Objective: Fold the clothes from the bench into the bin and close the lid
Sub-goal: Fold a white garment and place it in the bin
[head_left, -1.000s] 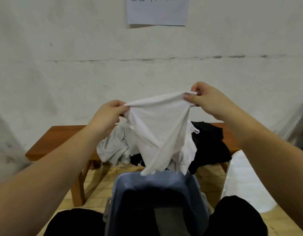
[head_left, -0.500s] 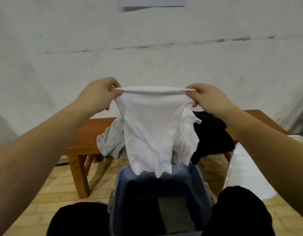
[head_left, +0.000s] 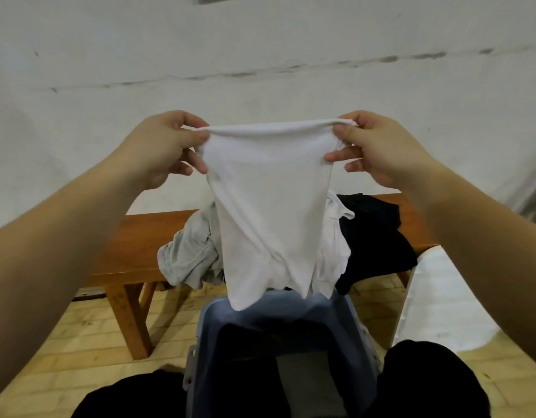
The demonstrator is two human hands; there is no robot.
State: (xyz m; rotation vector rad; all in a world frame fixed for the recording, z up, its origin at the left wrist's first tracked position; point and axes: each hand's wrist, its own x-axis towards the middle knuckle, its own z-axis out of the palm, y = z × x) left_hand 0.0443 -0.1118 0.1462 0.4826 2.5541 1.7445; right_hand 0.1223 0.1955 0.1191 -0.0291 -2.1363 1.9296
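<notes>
Yellow brick floor below, white wall behind. Closest in, one blue bin, open at the top, no lid seen on it, something dark and something grey down inside. Just above the bin, one white cloth, hanging with its low tips at the bin's far rim. Held up by two hands: left hand and right hand, each grip pinched tight on a top corner, top edge pulled straight between them. Soft, light and floppy by the look of it; not slippery, not easy to break. Best held at corners or along an edge, then folded in half. Further back, one brown wooden worktop. On it, three more clothes in a heap: one grey, one white, one black.
</notes>
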